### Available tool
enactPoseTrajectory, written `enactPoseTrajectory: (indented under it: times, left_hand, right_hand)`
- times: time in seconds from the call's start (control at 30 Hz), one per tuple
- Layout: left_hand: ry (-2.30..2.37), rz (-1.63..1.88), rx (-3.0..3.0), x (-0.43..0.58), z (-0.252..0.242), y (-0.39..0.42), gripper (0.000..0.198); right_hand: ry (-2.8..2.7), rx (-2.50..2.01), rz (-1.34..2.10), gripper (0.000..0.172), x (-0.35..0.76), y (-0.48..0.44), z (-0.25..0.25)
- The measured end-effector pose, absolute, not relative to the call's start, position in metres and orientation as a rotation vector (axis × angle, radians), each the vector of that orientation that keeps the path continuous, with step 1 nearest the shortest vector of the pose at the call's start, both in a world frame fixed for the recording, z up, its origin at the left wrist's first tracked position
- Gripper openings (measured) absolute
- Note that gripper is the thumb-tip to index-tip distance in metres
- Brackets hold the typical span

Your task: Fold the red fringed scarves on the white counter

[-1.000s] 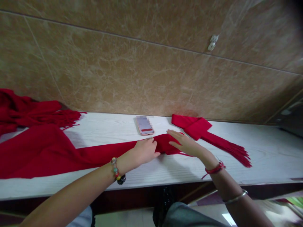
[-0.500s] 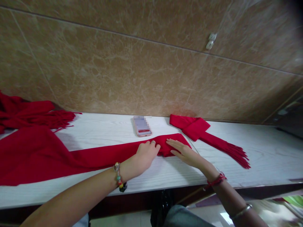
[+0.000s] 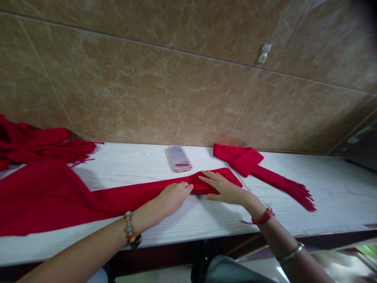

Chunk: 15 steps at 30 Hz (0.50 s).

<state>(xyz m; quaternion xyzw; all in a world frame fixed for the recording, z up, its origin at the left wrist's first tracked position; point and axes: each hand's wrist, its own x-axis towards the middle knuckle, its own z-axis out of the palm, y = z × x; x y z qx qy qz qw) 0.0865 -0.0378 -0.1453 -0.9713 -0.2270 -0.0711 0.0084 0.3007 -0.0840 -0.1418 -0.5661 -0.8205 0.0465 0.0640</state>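
Observation:
A long red scarf [image 3: 97,198] lies folded lengthwise across the white table [image 3: 324,188], spreading wide at the left. My left hand [image 3: 172,196] rests on the scarf's near edge with fingers curled against the cloth. My right hand [image 3: 222,187] lies flat with fingers apart on the scarf's right end, close beside the left hand. Beyond it, a second red scarf [image 3: 247,161] sits folded with its fringe trailing to the right.
A pink phone [image 3: 179,159] lies screen-up near the tan tiled wall [image 3: 176,86]. More red scarves [image 3: 38,143] with fringe are heaped at the far left. The table's near edge runs just below my wrists.
Both hands have slid a little leftward along the scarf and drawn together; the right hand has come down flat on the scarf's end, which now lies smoother.

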Motion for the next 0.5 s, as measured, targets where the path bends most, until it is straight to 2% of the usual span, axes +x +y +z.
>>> enactPoseTrajectory:
  times: [0.3, 0.5]
  left_hand:
    - [-0.787, -0.269, -3.054, 0.089, -0.142, -0.036, 0.031]
    - [-0.816, -0.285, -2.828, 0.091, -0.143, -0.042, 0.020]
  right_hand:
    - [-2.293, -1.668, -0.392, 0.039, 0.262, -0.091, -0.162]
    - [-2.076, -1.614, -0.448, 0.034, 0.264, -0.087, -0.169]
